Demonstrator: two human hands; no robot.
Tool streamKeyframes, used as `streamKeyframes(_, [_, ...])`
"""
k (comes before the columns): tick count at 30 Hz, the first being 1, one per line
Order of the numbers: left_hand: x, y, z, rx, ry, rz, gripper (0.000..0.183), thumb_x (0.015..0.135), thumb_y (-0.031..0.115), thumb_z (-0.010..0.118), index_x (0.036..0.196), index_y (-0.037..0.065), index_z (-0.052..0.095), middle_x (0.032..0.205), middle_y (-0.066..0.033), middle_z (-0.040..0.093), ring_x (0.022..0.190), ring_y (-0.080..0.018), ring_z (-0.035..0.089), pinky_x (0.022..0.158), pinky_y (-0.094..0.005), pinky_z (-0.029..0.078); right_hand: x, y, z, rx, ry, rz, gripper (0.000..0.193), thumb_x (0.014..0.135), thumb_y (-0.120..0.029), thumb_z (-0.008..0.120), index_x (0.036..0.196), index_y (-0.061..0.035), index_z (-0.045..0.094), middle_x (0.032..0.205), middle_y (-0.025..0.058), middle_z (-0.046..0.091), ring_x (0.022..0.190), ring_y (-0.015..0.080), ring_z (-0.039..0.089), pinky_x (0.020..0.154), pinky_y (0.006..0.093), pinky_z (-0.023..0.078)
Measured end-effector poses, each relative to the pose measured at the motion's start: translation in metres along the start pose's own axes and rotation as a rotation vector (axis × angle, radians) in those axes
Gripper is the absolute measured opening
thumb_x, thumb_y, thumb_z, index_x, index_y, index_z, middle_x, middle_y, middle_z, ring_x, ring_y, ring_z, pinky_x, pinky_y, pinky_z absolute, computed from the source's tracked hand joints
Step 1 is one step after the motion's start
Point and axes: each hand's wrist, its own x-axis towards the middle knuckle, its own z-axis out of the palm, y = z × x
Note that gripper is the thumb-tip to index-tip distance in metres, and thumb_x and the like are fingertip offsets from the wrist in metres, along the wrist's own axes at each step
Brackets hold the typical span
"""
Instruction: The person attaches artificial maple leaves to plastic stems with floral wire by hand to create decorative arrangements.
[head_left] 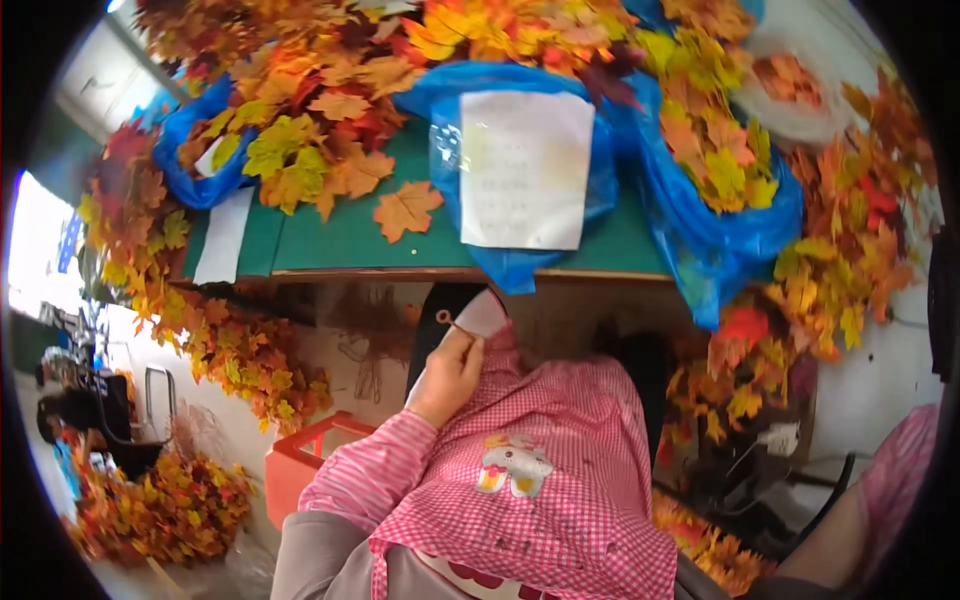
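Note:
My left hand (450, 372) is closed above my lap, near the table's front edge. Its thumb and fingers pinch a thin tan stem with a small loop (445, 317) at its upper end. Whether more of the stem runs below the fingers is hidden. Under the hand lies my pink checked apron (570, 430) with a cartoon patch. My right arm (830, 535) reaches out at the right edge in a pink sleeve cover, its hand outside the picture. Nearest to my left hand on the table is a single orange artificial maple leaf (408, 210).
A green table (340, 245) bears heaps of artificial autumn leaves (330, 90). Blue plastic bags (705, 250) hang over its edge, one under a white printed sheet (525, 170). Leaf garlands (215, 350) droop at both sides. An orange plastic stool (290, 465) stands at left.

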Motion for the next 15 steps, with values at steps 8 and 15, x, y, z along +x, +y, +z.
streamKeyframes(8, [0.004, -0.001, -0.002, 0.057, 0.019, 0.093, 0.011, 0.088, 0.009, 0.061, 0.089, -0.002, 0.062, 0.082, -0.0217, 0.062, 0.077, -0.0396, 0.062, 0.065, -0.0398, 0.049, 0.027, -0.036, -0.022, -0.129, -0.053, -0.082, 0.035, 0.090, -0.023, 0.044, 0.098, 0.0034, 0.065, 0.092, 0.0152, 0.066, 0.085, 0.0310, 0.062, 0.076, 0.0392, 0.050])
streamKeyframes(15, [0.004, 0.006, -0.005, 0.020, -0.032, 0.031, 0.014, 0.091, 0.011, 0.060, 0.095, -0.002, 0.064, 0.084, -0.0223, 0.066, 0.074, -0.0303, 0.068, 0.064, -0.0357, 0.050, 0.011, -0.089, -0.072, -0.449, 0.090, -0.052, 0.034, 0.089, -0.022, 0.044, 0.095, 0.0035, 0.066, 0.089, 0.0144, 0.067, 0.084, 0.0316, 0.063, 0.077, 0.0394, 0.050])
